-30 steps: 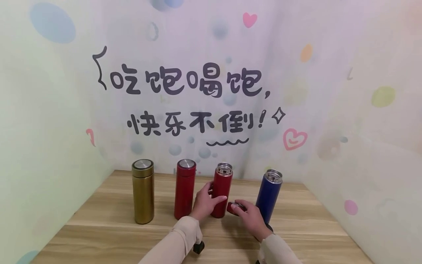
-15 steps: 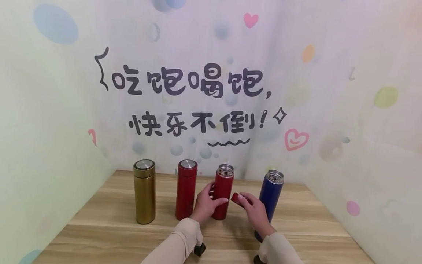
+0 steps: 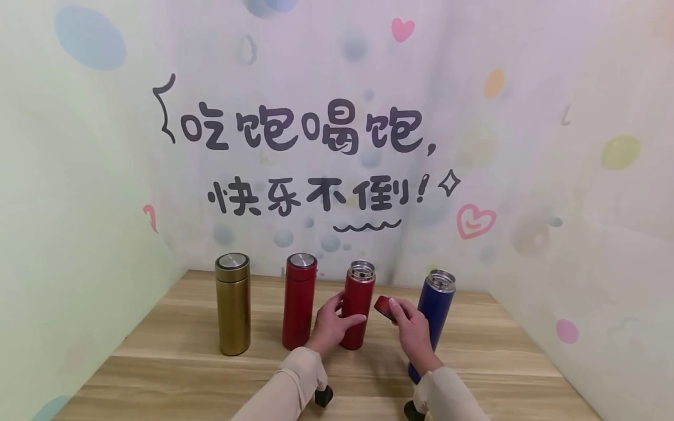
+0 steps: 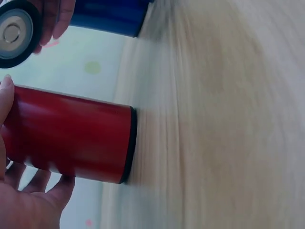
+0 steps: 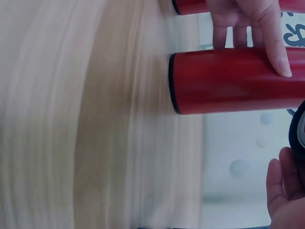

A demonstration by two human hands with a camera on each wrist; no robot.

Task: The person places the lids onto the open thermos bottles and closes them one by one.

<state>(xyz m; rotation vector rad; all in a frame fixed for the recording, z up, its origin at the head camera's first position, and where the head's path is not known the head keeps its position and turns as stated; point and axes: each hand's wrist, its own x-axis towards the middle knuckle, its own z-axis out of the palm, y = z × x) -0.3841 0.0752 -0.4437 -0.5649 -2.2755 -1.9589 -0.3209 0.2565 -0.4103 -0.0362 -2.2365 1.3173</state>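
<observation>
My left hand (image 3: pixel 332 324) grips an uncapped red thermos bottle (image 3: pixel 358 304) around its lower body, thumb across the front. The bottle stands upright on the wooden table, its steel mouth bare at the top. Just right of it, my right hand (image 3: pixel 412 333) pinches a red lid (image 3: pixel 385 306) between thumb and fingers, held tilted in the air. In the left wrist view the lid's underside (image 4: pixel 14 34) shows a black ring around a pale disc. Partly behind the right hand stands a blue thermos bottle (image 3: pixel 438 304), also without a lid.
Left of my left hand stands a second red thermos bottle (image 3: pixel 300 310) with its lid on. Farther left is a gold thermos bottle (image 3: pixel 233 316), likewise capped. Behind the wooden table (image 3: pixel 174 351) is a printed wall (image 3: pixel 316 58), with side walls flanking it.
The right hand has lifted the red lid from low beside the bottle, up and slightly right. The left hand keeps its grip on the uncapped red bottle.
</observation>
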